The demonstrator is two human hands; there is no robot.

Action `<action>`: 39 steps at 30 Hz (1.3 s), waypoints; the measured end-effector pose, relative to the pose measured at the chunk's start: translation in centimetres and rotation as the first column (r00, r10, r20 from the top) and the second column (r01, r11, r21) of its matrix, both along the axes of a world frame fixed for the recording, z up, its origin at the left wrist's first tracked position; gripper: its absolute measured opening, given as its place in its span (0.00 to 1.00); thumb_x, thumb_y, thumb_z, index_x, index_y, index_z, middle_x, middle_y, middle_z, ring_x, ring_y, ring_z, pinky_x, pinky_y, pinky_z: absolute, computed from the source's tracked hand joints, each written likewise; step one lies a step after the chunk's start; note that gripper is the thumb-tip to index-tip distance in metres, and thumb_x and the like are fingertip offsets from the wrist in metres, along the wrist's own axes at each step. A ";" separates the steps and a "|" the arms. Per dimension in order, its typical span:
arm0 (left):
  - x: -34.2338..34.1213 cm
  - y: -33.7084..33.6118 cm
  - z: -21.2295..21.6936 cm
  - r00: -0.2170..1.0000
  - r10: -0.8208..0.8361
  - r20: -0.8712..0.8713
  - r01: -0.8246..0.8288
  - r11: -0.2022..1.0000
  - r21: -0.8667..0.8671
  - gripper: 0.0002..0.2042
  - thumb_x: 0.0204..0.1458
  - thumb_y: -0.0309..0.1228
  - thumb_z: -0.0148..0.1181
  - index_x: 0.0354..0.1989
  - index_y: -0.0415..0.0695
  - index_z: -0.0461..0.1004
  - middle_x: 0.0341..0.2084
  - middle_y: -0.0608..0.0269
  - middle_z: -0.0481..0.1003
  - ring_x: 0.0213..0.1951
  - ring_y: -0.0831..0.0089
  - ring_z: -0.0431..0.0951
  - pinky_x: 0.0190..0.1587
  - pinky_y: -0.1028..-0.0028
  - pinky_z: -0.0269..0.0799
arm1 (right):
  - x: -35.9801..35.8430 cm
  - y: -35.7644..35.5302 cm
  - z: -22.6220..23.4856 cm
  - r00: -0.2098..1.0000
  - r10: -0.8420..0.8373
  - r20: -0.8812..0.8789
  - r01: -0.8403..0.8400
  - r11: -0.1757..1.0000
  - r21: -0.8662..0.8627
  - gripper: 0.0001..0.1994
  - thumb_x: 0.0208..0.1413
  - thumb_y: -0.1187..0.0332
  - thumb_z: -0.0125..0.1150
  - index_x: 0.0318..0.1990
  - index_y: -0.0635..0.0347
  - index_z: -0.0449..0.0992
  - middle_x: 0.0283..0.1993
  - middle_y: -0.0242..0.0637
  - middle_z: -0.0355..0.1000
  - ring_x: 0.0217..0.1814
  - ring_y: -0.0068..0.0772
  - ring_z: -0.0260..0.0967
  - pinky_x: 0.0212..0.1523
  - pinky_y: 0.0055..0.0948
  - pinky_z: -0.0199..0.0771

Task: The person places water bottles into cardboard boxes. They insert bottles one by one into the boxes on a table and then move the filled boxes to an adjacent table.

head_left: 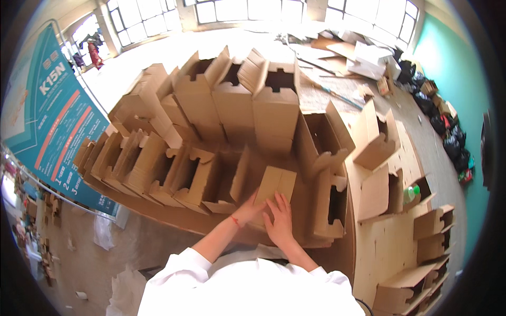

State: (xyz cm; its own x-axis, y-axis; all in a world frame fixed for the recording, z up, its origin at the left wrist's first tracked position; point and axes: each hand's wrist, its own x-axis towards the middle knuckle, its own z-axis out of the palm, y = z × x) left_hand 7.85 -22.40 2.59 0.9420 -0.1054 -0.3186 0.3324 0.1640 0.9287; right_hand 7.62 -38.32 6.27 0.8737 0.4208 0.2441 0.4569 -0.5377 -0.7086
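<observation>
A closed brown cardboard box [279, 180] lies in front of me on the brown work surface [253, 163]. My left hand [251, 210] is closed on the box's near left side, its fingers partly hidden. On the near right part of the same box rests my right hand [279, 217], its fingers stretched out flat and slightly apart. The two hands nearly meet at the fingertips. Just left of them stands an open-topped carton [225, 192], and another open carton [322, 205] is to the right.
Several open cartons [153, 166] line the left edge. Taller ones [274, 113] stand at the back. On a wooden board [377, 247] at the right are more cartons and a green-capped plastic bottle [411, 194]. Black bags [437, 124] lie along the green wall; a teal banner [58, 126] stands left.
</observation>
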 end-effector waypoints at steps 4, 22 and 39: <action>0.0 -2.9 0.6 0.994 -0.031 0.105 0.031 1.000 -0.001 0.36 0.59 0.36 0.54 0.71 0.41 0.41 0.66 0.55 0.55 0.66 0.69 0.55 0.66 0.71 0.52 | -0.1 -2.5 0.9 0.998 -0.052 0.041 0.055 0.996 -0.063 0.21 0.50 0.72 0.60 0.54 0.61 0.71 0.66 0.49 0.57 0.70 0.54 0.50 0.68 0.49 0.48; -3.9 -4.9 4.9 0.923 0.166 0.347 -0.298 0.879 0.373 0.19 0.56 0.30 0.54 0.57 0.43 0.68 0.52 0.48 0.70 0.54 0.55 0.72 0.56 0.66 0.68 | 0.2 -5.5 0.9 0.967 -0.026 0.252 0.095 0.959 -0.268 0.19 0.51 0.73 0.54 0.53 0.64 0.72 0.61 0.45 0.66 0.66 0.46 0.58 0.69 0.50 0.48; -6.1 7.0 6.8 0.851 0.236 0.468 -0.525 0.392 0.756 0.30 0.57 0.47 0.52 0.63 0.42 0.60 0.56 0.38 0.66 0.57 0.49 0.69 0.55 0.61 0.67 | -2.4 6.7 3.4 0.951 0.212 0.224 -0.199 0.977 -0.081 0.36 0.47 0.69 0.65 0.65 0.59 0.57 0.71 0.50 0.46 0.73 0.56 0.43 0.69 0.56 0.43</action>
State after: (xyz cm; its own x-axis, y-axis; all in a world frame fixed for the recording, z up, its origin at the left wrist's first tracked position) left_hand 1.80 -15.44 9.40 0.8589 0.4645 0.2156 0.1922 -0.6827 0.7050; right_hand 5.22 -31.57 9.71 0.6898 0.6044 0.3987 0.7087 -0.4511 -0.5424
